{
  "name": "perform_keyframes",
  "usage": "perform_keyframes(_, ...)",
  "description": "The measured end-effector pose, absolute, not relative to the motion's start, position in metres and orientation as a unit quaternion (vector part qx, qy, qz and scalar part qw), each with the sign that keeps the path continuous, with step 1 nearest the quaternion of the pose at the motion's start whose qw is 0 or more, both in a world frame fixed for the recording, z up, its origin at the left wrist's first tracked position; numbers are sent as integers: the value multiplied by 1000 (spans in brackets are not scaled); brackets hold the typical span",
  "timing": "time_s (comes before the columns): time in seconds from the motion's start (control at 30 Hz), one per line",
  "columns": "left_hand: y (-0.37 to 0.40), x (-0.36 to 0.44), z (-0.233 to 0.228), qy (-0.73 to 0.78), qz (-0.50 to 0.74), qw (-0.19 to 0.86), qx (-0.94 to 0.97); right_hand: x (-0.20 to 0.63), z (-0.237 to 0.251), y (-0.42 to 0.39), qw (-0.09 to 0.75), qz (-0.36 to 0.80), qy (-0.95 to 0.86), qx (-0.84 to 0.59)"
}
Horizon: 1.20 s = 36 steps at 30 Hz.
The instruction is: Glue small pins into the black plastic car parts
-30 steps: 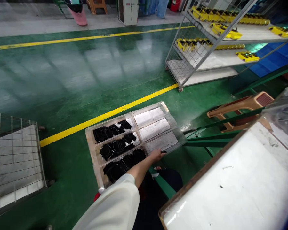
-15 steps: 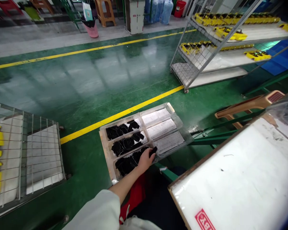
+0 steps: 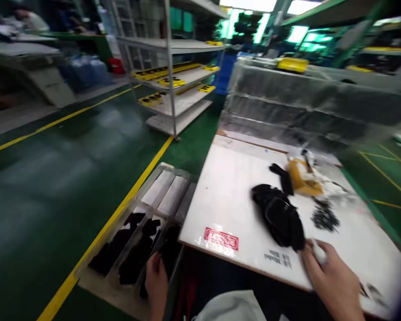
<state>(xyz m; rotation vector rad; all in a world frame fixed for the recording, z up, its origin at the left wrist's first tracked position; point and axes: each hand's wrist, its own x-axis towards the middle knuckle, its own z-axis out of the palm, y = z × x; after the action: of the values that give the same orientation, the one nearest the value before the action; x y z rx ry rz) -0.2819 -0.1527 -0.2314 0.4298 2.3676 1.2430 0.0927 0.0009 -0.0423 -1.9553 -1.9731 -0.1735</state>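
Note:
The view is motion-blurred. My left hand (image 3: 156, 280) reaches down into the near compartment of a clear divided tray (image 3: 96, 289) on the floor, on top of black parts (image 3: 137, 256); its grip is too blurred to read. My right hand (image 3: 334, 281) rests on the white table (image 3: 227, 196) with its fingers curled around a small white thing (image 3: 318, 251). Just left of its fingertips lies a heap of black parts (image 3: 280, 214).
A yellow-and-white bundle (image 3: 304, 178) and small dark bits (image 3: 324, 217) lie further back on the table, and a red sticker (image 3: 221, 239) is near its front edge. Clear plastic trays (image 3: 287, 98) are stacked behind. A wire shelf cart (image 3: 173, 84) holds yellow parts. Yellow lines (image 3: 127, 196) cross the green floor.
The view has swung sharply right and up from the floor tray to the table. My left hand stays at the tray's near compartment. My right hand and the table's black heap have come into view.

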Motion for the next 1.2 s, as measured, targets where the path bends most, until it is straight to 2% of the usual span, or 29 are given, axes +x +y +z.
perform_keyframes(0.13, -129, -289, -163, 788, 592, 112, 124, 81, -37, 2, 204, -31, -687, -696)
perform_keyframes(0.27, -97, -273, -79, 738, 642, 41, 201, 74, -31, 0, 251, 35, -686, -682)
perform_keyframes(0.4, -66, -226, -34, 685, 633, 87, 349, 76, -32, -2, 306, 86, -677, -663)
perform_keyframes(0.57, -23, -162, -17, 613, 594, 175, 491, 80, -28, -2, 362, 119, -662, -646)
perform_keyframes(0.73, 16, -130, -5, 615, 549, 238, 513, 83, -22, -3, 405, 163, -642, -630)
perform_keyframes(0.9, 33, -131, -14, 628, 525, 284, 499, 86, -19, -2, 450, 214, -609, -617)
perform_keyframes(1.2, 26, -137, -21, 645, 539, 272, 468, 100, -10, 0, 514, 352, -525, -579)
